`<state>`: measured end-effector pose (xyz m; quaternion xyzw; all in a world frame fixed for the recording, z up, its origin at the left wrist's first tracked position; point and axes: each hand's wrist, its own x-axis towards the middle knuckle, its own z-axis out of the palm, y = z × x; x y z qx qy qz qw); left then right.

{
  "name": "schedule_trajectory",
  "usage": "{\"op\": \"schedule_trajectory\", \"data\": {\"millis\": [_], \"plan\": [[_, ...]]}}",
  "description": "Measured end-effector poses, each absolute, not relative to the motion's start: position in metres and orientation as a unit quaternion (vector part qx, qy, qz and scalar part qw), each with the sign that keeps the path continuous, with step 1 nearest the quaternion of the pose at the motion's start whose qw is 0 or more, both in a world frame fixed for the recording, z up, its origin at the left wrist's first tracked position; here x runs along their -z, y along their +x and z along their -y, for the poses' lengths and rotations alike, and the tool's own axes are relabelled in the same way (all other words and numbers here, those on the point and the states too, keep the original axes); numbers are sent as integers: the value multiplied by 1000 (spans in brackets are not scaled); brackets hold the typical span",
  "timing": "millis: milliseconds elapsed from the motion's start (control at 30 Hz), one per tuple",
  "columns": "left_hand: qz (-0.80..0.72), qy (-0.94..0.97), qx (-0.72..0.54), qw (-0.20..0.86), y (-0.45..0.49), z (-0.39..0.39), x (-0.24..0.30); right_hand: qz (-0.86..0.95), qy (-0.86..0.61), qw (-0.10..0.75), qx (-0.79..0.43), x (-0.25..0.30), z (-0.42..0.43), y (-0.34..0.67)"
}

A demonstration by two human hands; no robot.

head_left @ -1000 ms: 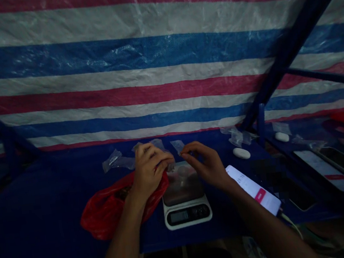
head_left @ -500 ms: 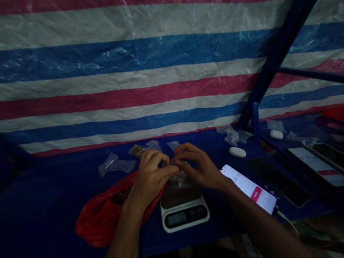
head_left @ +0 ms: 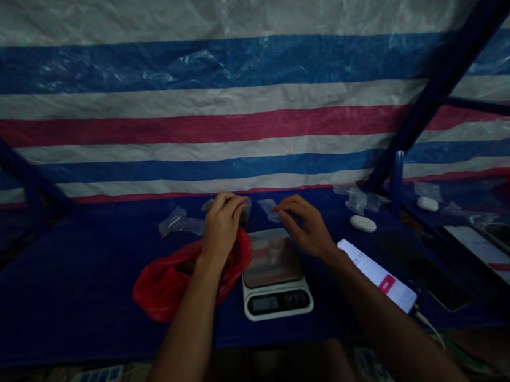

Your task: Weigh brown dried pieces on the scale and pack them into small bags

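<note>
Your left hand (head_left: 222,229) is curled closed over a small clear plastic bag with dark contents (head_left: 244,215), which shows only in part behind your fingers. Your right hand (head_left: 303,227) is half closed, thumb and fingertips at a flat clear plastic sachet (head_left: 268,210); this view does not show whether it grips. Both are just behind the white rectangular digital kitchen scale (head_left: 278,303), so the step in hand looks like handling small bags at the scale, and the next move calls for a clean path over its rear edge. A pale round cup (head_left: 275,246) stands on its platform. Beneath your left wrist lies a crumpled red plastic bag (head_left: 164,286); beyond that hand, a crinkled clear bag (head_left: 180,224). Right of your right hand, a lit smartphone (head_left: 377,275) and a white oval case (head_left: 362,223) narrow the room on the navy cloth tabletop (head_left: 67,325).
</note>
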<state>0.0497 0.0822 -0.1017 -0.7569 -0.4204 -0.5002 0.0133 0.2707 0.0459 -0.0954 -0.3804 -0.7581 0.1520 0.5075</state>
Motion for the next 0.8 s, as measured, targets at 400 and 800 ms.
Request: {"op": "schedule_trajectory", "data": {"millis": [400,800], "plan": [[446,-731,515,29,20,8,71,698,-439,560,-83,104,-26,276],[510,-848,117,-80,-53,89,70,926,-337,115,-126,64,6,147]]}}
